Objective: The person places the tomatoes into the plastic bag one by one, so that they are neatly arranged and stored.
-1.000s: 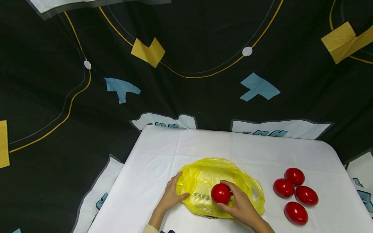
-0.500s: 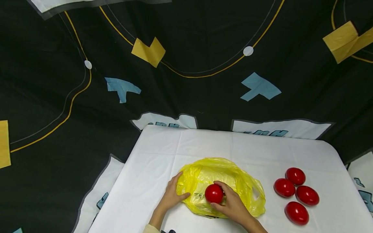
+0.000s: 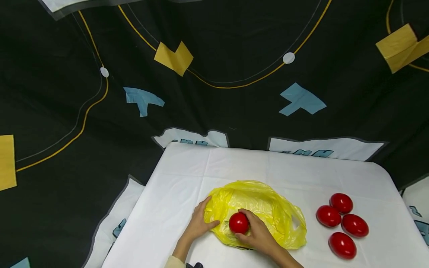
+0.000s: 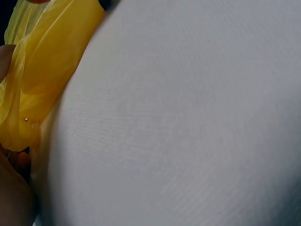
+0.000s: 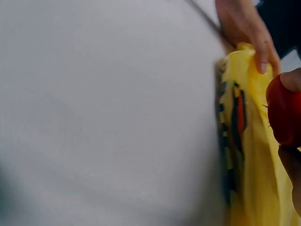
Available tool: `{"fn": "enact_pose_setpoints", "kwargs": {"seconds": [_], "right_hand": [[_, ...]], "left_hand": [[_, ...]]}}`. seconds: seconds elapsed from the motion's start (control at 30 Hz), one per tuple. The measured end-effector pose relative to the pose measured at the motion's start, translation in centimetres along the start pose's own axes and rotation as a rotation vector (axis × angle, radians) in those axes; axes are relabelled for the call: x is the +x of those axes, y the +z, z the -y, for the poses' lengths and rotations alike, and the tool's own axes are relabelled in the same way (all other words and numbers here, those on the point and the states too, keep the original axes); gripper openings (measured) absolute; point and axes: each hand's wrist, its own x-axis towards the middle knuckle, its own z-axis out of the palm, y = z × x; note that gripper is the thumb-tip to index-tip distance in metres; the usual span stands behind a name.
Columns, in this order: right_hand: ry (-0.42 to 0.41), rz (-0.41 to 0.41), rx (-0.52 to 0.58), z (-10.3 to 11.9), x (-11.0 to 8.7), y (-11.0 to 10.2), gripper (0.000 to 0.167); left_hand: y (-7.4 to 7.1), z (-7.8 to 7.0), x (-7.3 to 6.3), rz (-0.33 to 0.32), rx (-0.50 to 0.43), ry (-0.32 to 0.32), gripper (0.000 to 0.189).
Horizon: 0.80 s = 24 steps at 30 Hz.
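Note:
A yellow plastic bag (image 3: 281,232) lies on the white-covered table with its mouth spread. My left hand (image 3: 197,224) holds the bag's left edge, thumb over the near rim and fingers along the far left side. In the right wrist view, the left hand (image 5: 249,28) shows at the bag's end. My right hand (image 3: 258,234) grips a glossy red tomato (image 3: 238,223) over the bag's opening, fingers on its far side and thumb on its near side. Close up, the tomato (image 5: 284,110) has small dark spikes like a stem's leaves at its edge.
To the right of the bag several more red tomatoes (image 3: 355,225) sit on the tabletop (image 3: 174,186), three close together and one nearer the front. A black cloth (image 3: 214,115) with yellow and blue shapes hangs behind the table.
My right hand has carried the tomato leftward over the bag, closer to the left hand. The left hand keeps its hold on the bag's edge; the other tomatoes stay put.

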Motion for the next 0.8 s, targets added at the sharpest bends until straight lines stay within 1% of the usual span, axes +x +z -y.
{"fn": "enact_pose_setpoints", "kwargs": {"seconds": [0.1,0.2,0.5,0.8], "right_hand": [[-0.001,0.034,-0.021,-0.3,0.2,0.5,0.071],[-0.008,0.049,-0.046,-0.4,0.4,0.9,0.071],[-0.069,0.021,-0.1,-0.5,1.2,2.2,0.069],[-0.074,0.034,-0.098,-0.4,1.6,3.0,0.07]], "left_hand": [[0.0,0.0,0.0,-0.001,0.004,-0.002,0.094],[0.0,0.1,0.0,0.0,0.005,-0.007,0.094],[0.1,0.3,0.2,0.0,0.012,0.018,0.095],[0.1,0.2,0.1,0.003,0.009,0.008,0.095]]}}
